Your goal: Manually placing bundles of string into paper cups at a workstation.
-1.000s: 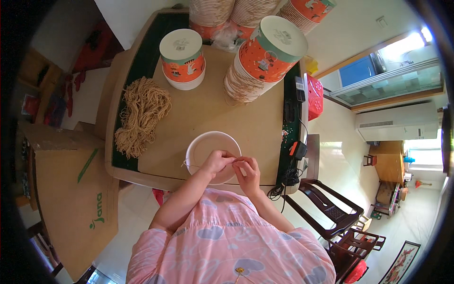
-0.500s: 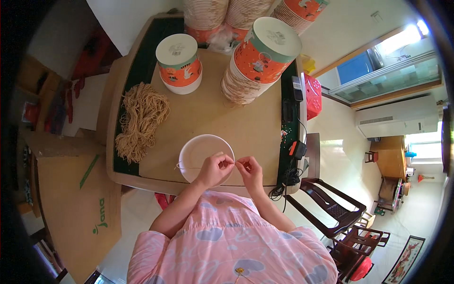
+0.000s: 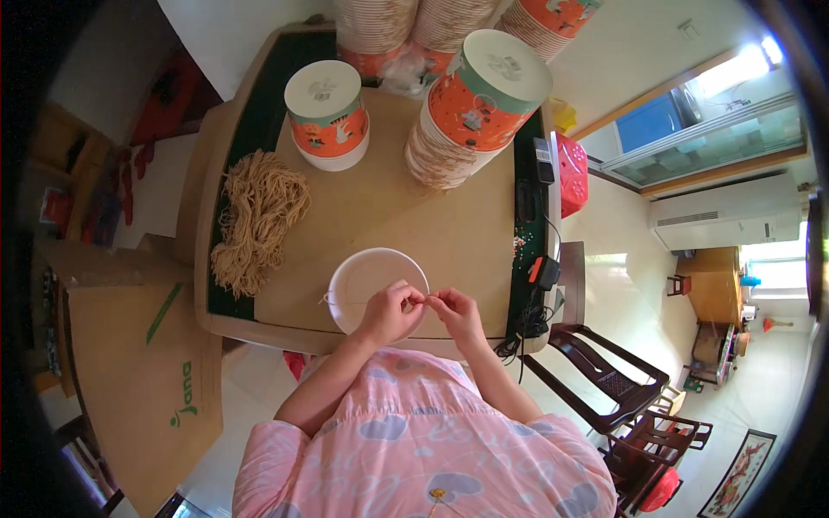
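Close to the table's near edge stands a white paper bucket (image 3: pixel 352 274), its open top facing up. A beige string (image 3: pixel 327 299) is looped at the left side of its rim, and a thin length runs across the inside toward my hands. My left hand (image 3: pixel 390 314) reaches over the bucket's near right part, thumb and fingers pinched. Beside it, at the right rim, my right hand (image 3: pixel 458 316) is pinched too. The fingertips nearly meet there on the string end, which is mostly hidden. A loose bundle of beige strings (image 3: pixel 259 223) lies at the table's left.
Upside-down orange and white buckets stand at the back: a short stack (image 3: pixel 325 116) on the left, a taller one (image 3: pixel 479 108) with strings on the right. More stacks rise behind. Cables (image 3: pixel 534 321) and small black devices line the right edge. A large cardboard box (image 3: pixel 142 371) stands left.
Both hands stay pinched together at the right rim, with only slight finger movement. The bucket has shifted very slightly.
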Demonstrator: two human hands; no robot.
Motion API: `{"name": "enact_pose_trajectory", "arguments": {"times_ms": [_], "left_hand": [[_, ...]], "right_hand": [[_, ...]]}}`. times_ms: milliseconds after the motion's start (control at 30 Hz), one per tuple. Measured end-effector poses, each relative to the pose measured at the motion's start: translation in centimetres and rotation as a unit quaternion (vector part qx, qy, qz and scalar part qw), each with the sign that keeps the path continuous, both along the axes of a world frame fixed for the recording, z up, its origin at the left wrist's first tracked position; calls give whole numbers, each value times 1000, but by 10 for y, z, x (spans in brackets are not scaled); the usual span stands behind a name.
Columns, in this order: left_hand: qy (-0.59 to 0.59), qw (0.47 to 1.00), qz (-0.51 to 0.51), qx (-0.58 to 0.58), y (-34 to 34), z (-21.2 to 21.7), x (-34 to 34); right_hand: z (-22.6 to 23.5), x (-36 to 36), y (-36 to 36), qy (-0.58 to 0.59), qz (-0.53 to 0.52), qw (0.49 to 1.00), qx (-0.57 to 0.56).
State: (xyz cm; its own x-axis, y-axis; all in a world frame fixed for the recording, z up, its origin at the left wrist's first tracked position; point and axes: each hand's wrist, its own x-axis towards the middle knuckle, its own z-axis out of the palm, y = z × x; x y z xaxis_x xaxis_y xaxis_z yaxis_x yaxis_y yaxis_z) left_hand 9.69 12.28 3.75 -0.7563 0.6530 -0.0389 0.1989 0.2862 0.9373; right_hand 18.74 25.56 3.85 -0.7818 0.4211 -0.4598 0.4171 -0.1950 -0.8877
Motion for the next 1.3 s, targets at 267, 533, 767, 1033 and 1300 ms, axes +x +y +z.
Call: {"name": "enact_pose_trajectory", "arguments": {"times_ms": [267, 533, 767, 1033, 1300], "left_hand": [[-41, 999, -16, 15, 1, -1, 0], [-57, 998, -11, 3, 5, 3, 5], [-87, 996, 27, 3, 5, -2, 6], [-107, 994, 22, 29, 2, -3, 3], [19, 999, 35, -16, 6, 2, 5]], "right_hand": [[-12, 6, -6, 28, -28, 997, 66], [-7, 6, -6, -8, -96, 989, -109], [-3, 9, -8, -12, -81, 984, -158], [-14, 10, -10, 23, -53, 998, 26], [-11, 5, -6, 26, -26, 999, 31]]}}
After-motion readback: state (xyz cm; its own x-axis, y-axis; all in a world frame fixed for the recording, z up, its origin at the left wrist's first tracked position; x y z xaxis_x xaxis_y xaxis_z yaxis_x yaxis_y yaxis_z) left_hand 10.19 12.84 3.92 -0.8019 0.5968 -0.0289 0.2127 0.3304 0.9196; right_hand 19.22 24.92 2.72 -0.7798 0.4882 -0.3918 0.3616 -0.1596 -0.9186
